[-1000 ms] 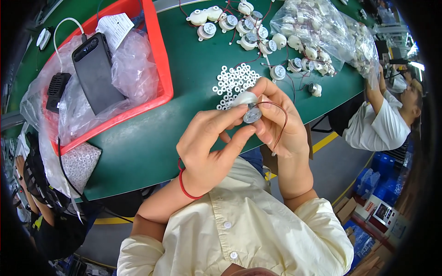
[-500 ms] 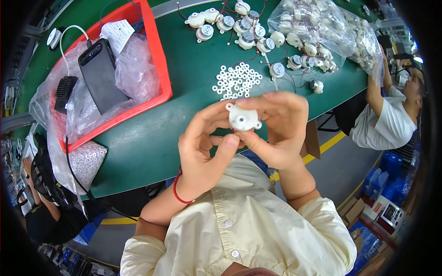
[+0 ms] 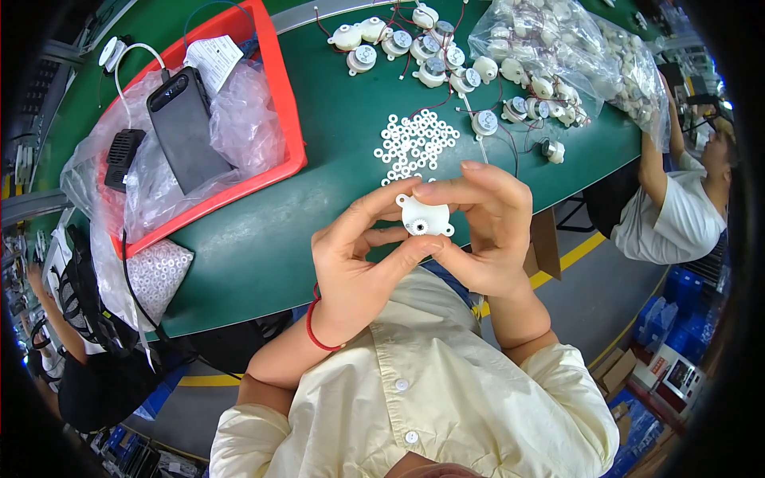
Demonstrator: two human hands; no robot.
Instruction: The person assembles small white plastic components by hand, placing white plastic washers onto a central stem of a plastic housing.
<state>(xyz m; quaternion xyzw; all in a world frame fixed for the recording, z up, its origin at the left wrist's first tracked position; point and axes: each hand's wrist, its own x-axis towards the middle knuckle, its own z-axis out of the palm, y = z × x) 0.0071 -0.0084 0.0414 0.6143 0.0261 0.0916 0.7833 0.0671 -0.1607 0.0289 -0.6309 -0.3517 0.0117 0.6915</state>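
Observation:
Between my two hands, just past the near edge of the table, is a white plastic motor housing. It is rounded, with an eared tab at each side, and a small toothed gear with a dark centre shows on its face. My left hand is closed on its left side, the thumb along its lower edge. The fingers of my right hand grip its right side and top. Beyond my fingertips lies a loose spread of small white rings. What is behind the housing is hidden.
Several white motors with thin wires lie at the far side, beside a clear bag of more motors. On the left stands a red bin holding a black power bank. A bag of rings sits below it. A co-worker is at right.
The housing has been turned and tilted in my fingers, so the toothed gear now shows near its lower edge. My left thumb has moved right along it. The view has shifted slightly.

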